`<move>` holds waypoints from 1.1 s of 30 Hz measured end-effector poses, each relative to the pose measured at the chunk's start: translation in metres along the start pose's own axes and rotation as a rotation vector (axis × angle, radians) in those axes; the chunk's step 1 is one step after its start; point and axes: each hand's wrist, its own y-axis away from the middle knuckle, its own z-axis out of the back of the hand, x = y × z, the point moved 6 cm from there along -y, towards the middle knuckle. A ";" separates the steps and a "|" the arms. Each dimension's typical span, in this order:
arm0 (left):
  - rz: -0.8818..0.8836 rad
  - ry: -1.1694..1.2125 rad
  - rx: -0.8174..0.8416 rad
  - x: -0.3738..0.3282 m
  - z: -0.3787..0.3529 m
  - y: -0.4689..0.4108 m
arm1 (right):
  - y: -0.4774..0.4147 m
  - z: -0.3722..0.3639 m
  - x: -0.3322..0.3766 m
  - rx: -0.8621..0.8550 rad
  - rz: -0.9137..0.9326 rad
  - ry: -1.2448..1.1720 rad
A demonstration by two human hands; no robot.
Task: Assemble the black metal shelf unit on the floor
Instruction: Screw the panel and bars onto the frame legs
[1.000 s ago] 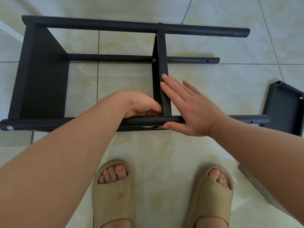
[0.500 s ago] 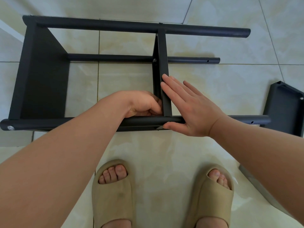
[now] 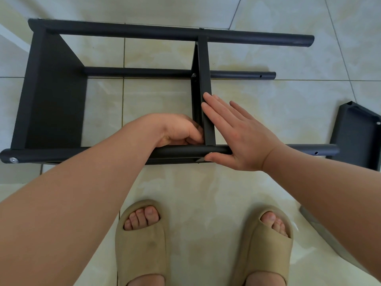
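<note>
Firmly, my flat, straight-fingered right hand (image 3: 237, 135) at 3 o'clock should square the middle shelf (image 3: 203, 65) to the near post (image 3: 185, 150) while my curled left hand (image 3: 177, 131), contents hidden, fastens at 9 o'clock.

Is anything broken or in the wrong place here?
Nothing looks broken or spilled. One black shelf panel lies loose on the floor at the right, apart from the frame, whose near pole shows an empty hole there.
</note>
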 end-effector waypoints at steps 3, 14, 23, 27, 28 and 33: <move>-0.010 -0.005 0.006 -0.001 0.000 0.000 | 0.000 -0.001 0.000 -0.001 0.000 -0.003; -0.005 0.022 0.054 0.002 -0.001 -0.002 | 0.000 0.000 0.001 0.002 -0.001 -0.006; -0.030 -0.007 -0.021 -0.001 0.000 -0.002 | 0.000 0.000 0.001 -0.004 0.001 -0.005; -0.049 -0.014 -0.009 -0.003 -0.001 0.000 | 0.000 0.000 0.001 -0.002 0.002 -0.004; -0.057 -0.010 -0.004 -0.003 -0.001 0.000 | 0.000 0.000 0.001 0.001 0.002 -0.004; -0.048 0.034 0.030 -0.002 -0.001 0.000 | 0.000 0.000 0.001 0.009 -0.003 -0.005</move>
